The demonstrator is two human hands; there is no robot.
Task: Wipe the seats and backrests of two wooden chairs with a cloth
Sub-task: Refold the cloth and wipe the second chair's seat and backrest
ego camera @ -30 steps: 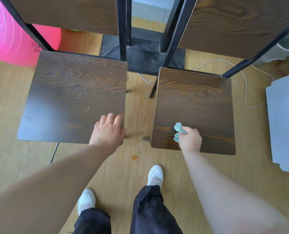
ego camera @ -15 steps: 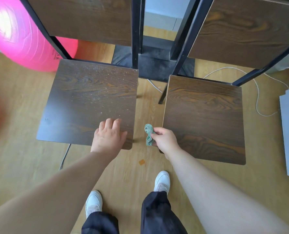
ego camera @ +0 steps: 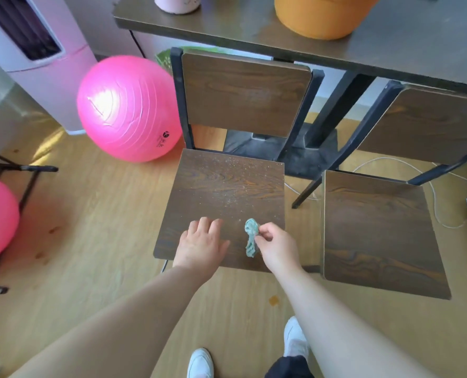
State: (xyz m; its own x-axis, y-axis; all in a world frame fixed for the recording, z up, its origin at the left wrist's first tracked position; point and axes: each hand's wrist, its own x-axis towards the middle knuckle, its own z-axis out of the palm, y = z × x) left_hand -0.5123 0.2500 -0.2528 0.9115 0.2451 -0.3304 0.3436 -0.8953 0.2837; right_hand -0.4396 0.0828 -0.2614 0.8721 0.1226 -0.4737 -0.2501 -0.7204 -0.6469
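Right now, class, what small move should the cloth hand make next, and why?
Probably press the cloth onto the left chair's seat and sweep forward: the right hand pinches it bunched near the front edge, and pale specks dot the seat beyond.

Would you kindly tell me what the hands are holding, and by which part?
The right hand pinches the bunched cloth about mid-length, on its right side. The left hand rests flat on the seat, holding nothing.
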